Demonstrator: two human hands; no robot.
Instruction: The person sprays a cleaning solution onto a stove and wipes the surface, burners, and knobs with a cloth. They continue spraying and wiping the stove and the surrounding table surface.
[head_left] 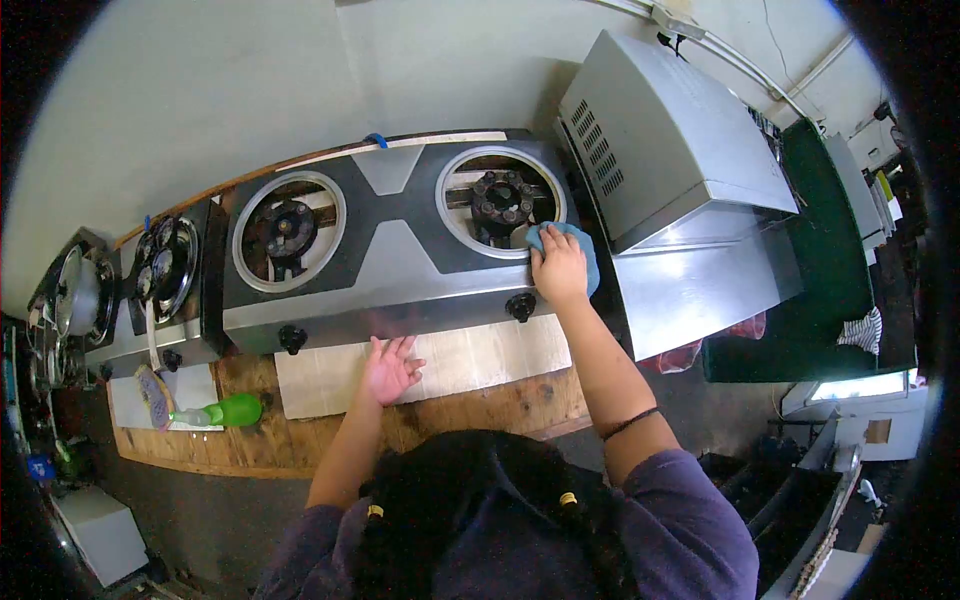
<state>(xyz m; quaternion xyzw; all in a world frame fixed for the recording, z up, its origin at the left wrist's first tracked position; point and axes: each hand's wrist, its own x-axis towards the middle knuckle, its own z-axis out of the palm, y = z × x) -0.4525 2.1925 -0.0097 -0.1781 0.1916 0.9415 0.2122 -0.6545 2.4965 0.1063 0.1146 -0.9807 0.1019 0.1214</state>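
A two-burner gas stove (400, 255) with a grey and dark top stands in front of me. My right hand (562, 268) presses a blue cloth (590, 262) onto the stove's right end, beside the ring of the right burner (502, 200). Below the stove's front panel, my left hand (392, 371) is held palm up with its fingers apart and nothing in it. It is over a pale board (470, 365) on the wooden table. Black knobs (520, 306) sit on the front panel. The left burner (290, 230) has a matching ring.
On the wooden table (500, 408) at left lie a green spray bottle (236, 410) and a brush (153, 395). A smaller stove (165, 290) stands farther left. To the right are a metal hood-like box (680, 140) and a steel surface (700, 290). A wall rises behind.
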